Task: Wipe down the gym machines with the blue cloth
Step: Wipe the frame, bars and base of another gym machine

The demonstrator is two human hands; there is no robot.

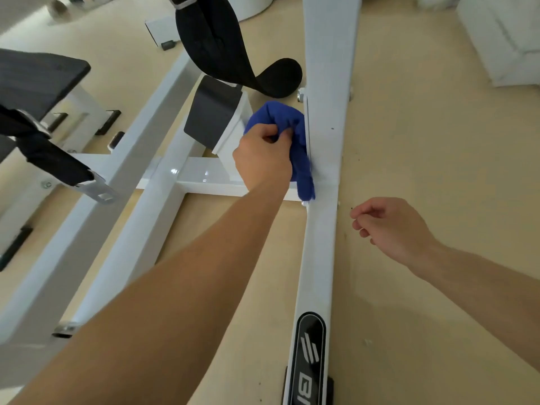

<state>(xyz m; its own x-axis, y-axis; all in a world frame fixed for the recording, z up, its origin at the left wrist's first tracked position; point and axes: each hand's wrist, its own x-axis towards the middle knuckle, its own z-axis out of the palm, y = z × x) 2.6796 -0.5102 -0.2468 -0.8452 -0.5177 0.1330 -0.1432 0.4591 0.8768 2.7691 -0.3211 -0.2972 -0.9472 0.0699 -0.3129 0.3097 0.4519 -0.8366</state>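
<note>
Head view: blue cloth (pixel 301 160) lengthwise along white beam (pixel 323 238), in left hand (pixel 263 159)

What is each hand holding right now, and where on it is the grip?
The left hand grips the blue cloth by its bunched middle, pressing it against the white machine frame. The right hand holds nothing.

One blue cloth (pixel 280 133); two hands (pixel 263 159) (pixel 391 229); black straps (pixel 216 39) (pixel 52 156), maybe two; one logo badge (pixel 311 346).
</note>
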